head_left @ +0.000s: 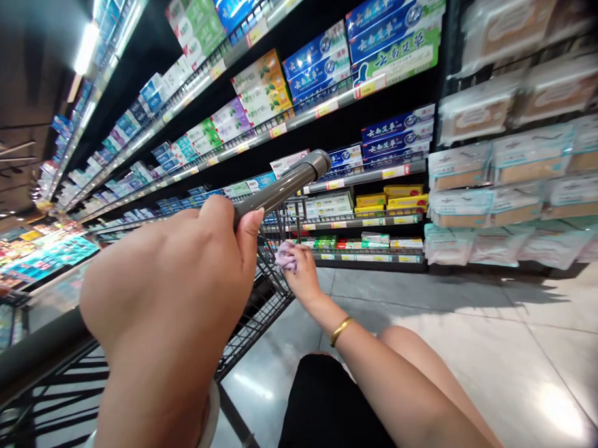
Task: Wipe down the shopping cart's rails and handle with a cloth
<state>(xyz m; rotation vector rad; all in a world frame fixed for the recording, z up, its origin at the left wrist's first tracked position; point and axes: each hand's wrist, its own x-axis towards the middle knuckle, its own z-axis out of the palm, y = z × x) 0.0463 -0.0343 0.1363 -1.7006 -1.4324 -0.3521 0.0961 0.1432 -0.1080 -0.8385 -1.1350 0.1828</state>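
My left hand [168, 274] is wrapped round the dark grey handle [288, 182] of a shopping cart, large in the foreground. Lower and farther off, my right hand [303, 269] is closed on a crumpled pale purple cloth [286, 256]. The cloth lies against the wire side of the cart basket [263, 317], by its near corner; whether it presses on the wires I cannot tell. A gold bracelet [342, 331] circles my right wrist. The fingertips of my right hand are partly hidden by the cloth.
Tall shelves of boxed toothpaste [317, 63] run along the far side, with price tags on their edges. Packaged goods in clear bags [507, 158] hang at the right. Below is a grey tiled floor [478, 309]. My bent knees, one under black fabric [329, 406], are close beneath my right arm.
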